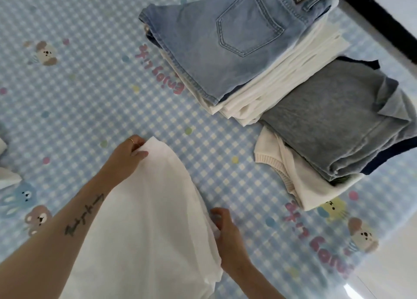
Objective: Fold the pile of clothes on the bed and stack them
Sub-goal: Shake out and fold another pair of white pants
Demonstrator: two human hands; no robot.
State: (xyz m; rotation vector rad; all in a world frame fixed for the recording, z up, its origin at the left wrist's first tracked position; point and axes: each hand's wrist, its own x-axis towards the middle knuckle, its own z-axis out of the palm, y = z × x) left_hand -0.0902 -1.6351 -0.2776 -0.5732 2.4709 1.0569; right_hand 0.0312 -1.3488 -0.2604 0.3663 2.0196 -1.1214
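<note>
Your left hand (129,154) pinches the far corner of the soft white cloth garment (144,219) lying near you on the blue checked bed sheet (79,100); your right hand (222,227) grips its right edge; folded stacks (270,73) sit far right.

One head-worn wide-angle view looks steeply down and forward, close over the bed (90,91), tilted, with folded stacks (282,73) beyond.

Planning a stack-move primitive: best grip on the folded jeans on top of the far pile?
Judging by pose, take the folded jeans at the thick fold edge nearest the person, coming from the open bedsheet side. Slide fingers under that edge; the white clothes beneath stick out on the right, so that side is crowded.
</note>
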